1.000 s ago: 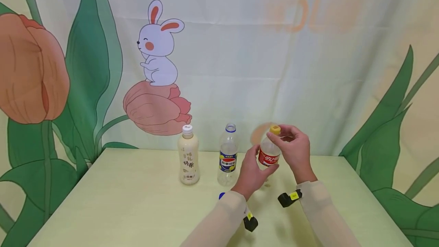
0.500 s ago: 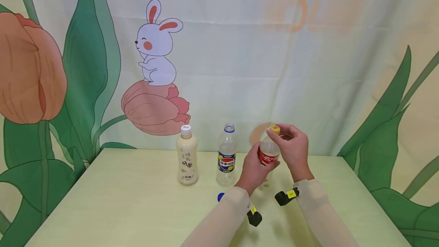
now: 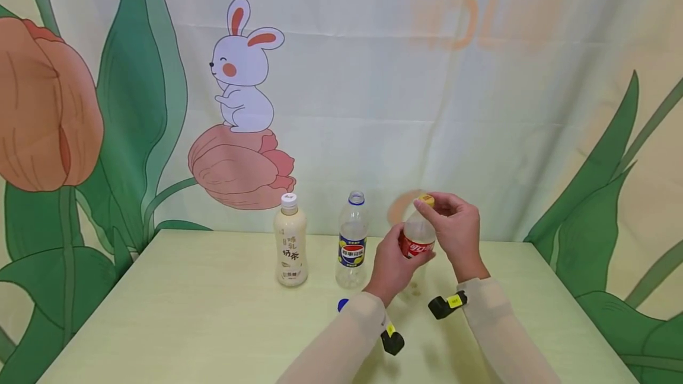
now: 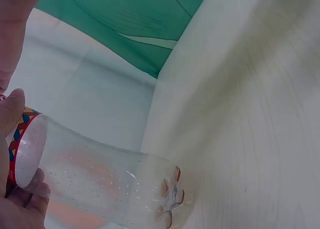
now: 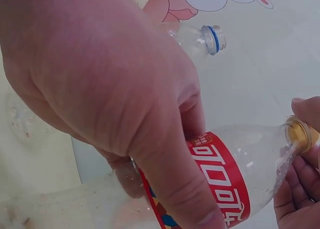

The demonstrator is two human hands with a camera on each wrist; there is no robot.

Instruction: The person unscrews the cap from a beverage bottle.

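An upright clear cola bottle (image 3: 419, 231) with a red label is held between both hands over the table's right half. My left hand (image 3: 393, 266) grips it round the label. The right hand (image 3: 460, 231) pinches the yellow cap (image 3: 426, 200) at its neck between thumb and fingers. In the right wrist view, the cap (image 5: 299, 134) sits at the mouth of the bottle (image 5: 260, 161), partly hidden by fingers. The left wrist view shows the lower part of the bottle (image 4: 90, 171) as see-through, with droplets inside.
Left of the hands stands a capless clear bottle (image 3: 352, 253) with a blue label. Farther left is a cream-coloured bottle (image 3: 290, 250) with a white cap. A blue cap (image 3: 342, 304) lies on the table (image 3: 187, 313), partly behind the left sleeve. A printed curtain (image 3: 373, 105) hangs behind.
Both hands stay on the cola bottle and its cap. The right fingers shift slightly round the yellow cap, and the left hand closes a little more round the label.
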